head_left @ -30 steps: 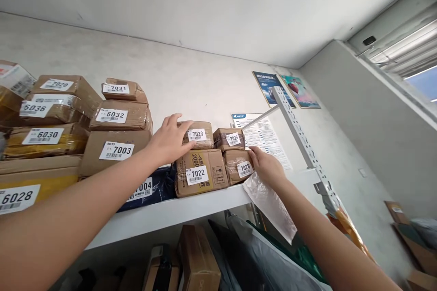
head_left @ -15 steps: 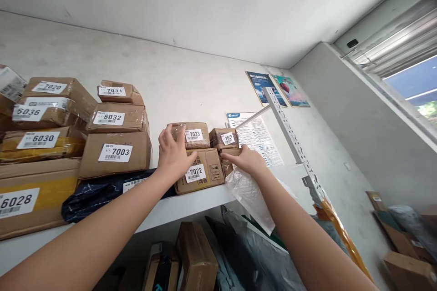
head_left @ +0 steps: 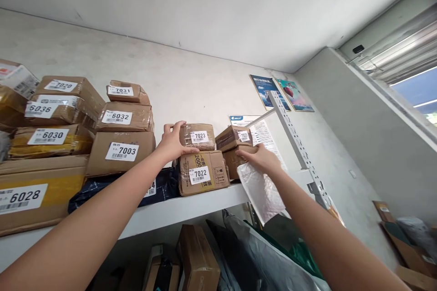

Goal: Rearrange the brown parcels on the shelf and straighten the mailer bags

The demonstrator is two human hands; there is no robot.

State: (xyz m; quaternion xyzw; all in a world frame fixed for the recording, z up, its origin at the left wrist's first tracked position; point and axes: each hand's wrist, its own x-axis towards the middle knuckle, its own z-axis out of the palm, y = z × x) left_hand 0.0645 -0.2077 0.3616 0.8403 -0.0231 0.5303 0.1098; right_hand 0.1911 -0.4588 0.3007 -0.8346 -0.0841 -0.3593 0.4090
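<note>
Top shelf, right end. L hand (head_left: 174, 141) is on the 7023 parcel (head_left: 201, 136): fingers over its top left corner, thumb along the lower front edge. That reads as a light clasp on the left end, not a full lift. The parcel sits on the 7022 box (head_left: 201, 173), flush w/ its back half.

R hand (head_left: 261, 159) has a clear plastic bag (head_left: 261, 191) pinned under the palm, and the bag hangs limp below the shelf edge (head_left: 191, 204). Its fingertips also touch the low small box (head_left: 235, 163), just right of 7022. The tilted small box (head_left: 234, 136) rides on top of that one, left end raised, so it isn't sitting flat.

Handling, as I judge it: 7023 is small, wrapped all over in brown tape, prob. light but slick. Better to take it by both short ends, or w/ thumb under and fingers over, than to pinch the taped face. The tilted box looks loose and could slide off if the one below shifts. The bag is thin, soft film w/ no stiffness, so it needs a closed fist.

Left of all this are the 7003 box (head_left: 119, 152) and a dark mailer (head_left: 162, 186) under it, near but not touched.
</note>
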